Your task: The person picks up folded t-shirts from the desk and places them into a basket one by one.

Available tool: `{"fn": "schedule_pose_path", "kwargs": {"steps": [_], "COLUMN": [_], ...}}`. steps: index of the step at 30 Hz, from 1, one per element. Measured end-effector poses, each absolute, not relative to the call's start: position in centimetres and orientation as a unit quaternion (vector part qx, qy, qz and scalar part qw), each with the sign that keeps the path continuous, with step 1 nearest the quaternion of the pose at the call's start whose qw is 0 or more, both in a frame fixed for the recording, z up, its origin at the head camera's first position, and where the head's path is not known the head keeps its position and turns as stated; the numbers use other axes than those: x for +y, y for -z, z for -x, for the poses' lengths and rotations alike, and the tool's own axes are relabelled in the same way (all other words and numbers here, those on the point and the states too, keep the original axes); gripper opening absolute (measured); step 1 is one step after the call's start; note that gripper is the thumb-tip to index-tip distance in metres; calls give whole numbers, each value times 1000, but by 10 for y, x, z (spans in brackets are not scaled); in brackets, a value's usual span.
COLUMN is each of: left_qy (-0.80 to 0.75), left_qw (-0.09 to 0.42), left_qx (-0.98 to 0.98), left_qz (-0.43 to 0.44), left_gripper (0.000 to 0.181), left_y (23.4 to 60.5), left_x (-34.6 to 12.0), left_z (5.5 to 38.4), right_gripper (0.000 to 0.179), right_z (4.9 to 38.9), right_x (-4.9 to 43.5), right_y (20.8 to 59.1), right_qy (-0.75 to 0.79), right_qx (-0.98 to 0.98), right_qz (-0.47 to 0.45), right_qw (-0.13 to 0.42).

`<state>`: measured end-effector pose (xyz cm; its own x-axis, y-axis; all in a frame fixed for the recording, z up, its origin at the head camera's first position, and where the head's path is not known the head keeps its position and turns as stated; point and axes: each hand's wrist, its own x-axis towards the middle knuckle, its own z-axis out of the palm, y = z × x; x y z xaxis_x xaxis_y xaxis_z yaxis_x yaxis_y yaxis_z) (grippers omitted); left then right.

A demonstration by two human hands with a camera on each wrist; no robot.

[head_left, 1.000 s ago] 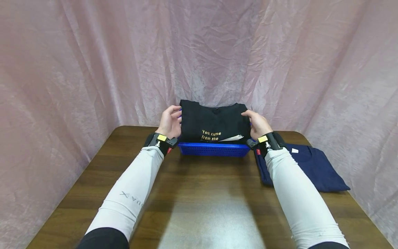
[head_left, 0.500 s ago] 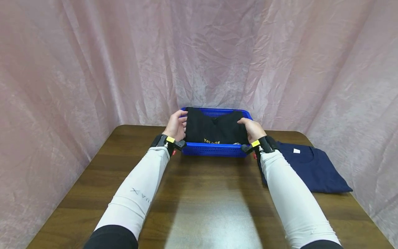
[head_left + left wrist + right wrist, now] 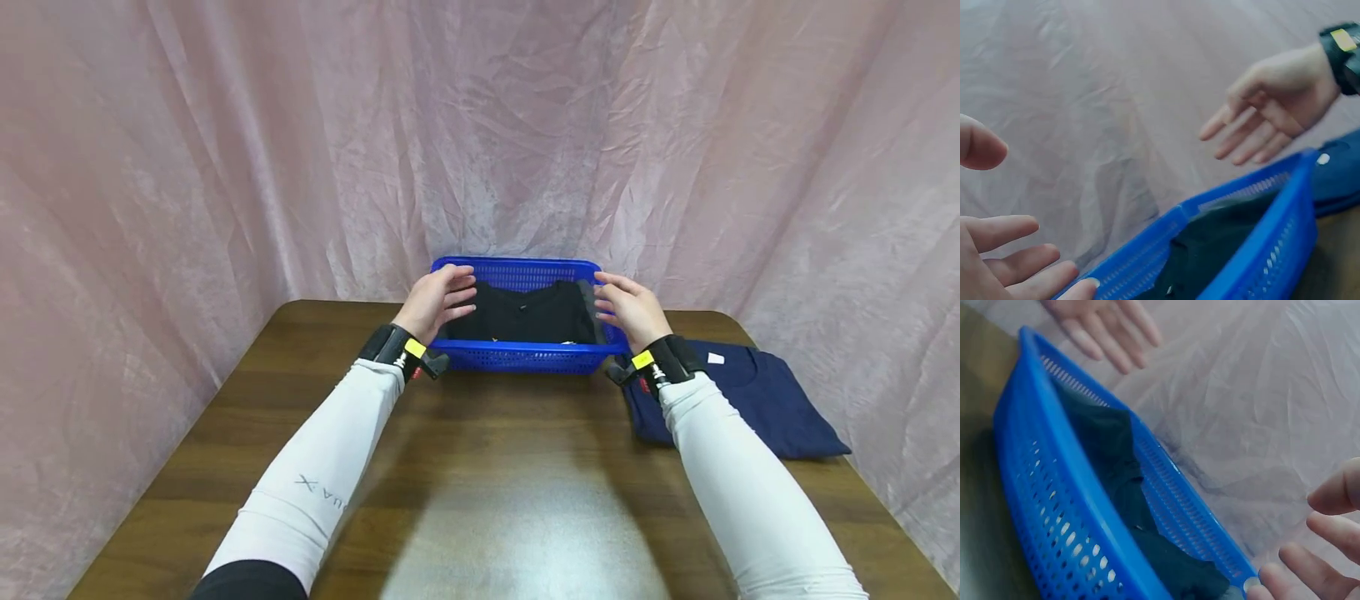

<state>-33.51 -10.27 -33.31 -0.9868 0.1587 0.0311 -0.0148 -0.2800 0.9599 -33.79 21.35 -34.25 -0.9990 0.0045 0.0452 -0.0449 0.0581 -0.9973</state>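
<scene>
A blue perforated plastic basket (image 3: 525, 360) stands at the table's back edge. Folded inside it lies a black T-shirt (image 3: 525, 317), neckline toward the back, its lower part hidden by the front wall. Dark grey cloth (image 3: 587, 304) shows along its right side. My left hand (image 3: 437, 302) hovers over the basket's left end with fingers extended, holding nothing. On the other side, my right hand (image 3: 632, 308) is at the right end, fingers spread and likewise holding nothing. The right wrist view shows the basket's side wall (image 3: 1079, 487) with both hands above its rim.
A folded navy T-shirt (image 3: 765, 400) with a white label lies on the table's right side, partly under the right forearm in view. The brown wooden table (image 3: 510, 450) stretches toward me. A pink curtain (image 3: 517, 125) hangs right behind the basket.
The black T-shirt has gone down into the basket, its printed front dropping behind the front wall. Both hands have let go of it, and the right hand has moved outward to the right.
</scene>
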Motion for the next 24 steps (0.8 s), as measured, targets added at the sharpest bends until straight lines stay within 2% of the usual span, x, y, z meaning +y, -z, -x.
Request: {"fn": "schedule_pose_path", "kwargs": {"steps": [11,18,24], "left_qy": [-633,-542,-496], "left_qw": [10,-16,-36], "left_qx": [746,796,808], "left_qz": [-207,-269,-314], "left_gripper": [33,34,33], "left_y": [329,335,357], "left_x": [-54,-20,12], "left_z": [294,266,248], "right_gripper": [37,38,40], "right_z": [299,278,268], "right_x": [246,274,302], "right_y": [351,367,385], "right_qy": [-636,-604,-557], "right_qx": [-765,-790,-825], "right_qz": [-76,-66,-42], "right_qw": [64,76,90]}}
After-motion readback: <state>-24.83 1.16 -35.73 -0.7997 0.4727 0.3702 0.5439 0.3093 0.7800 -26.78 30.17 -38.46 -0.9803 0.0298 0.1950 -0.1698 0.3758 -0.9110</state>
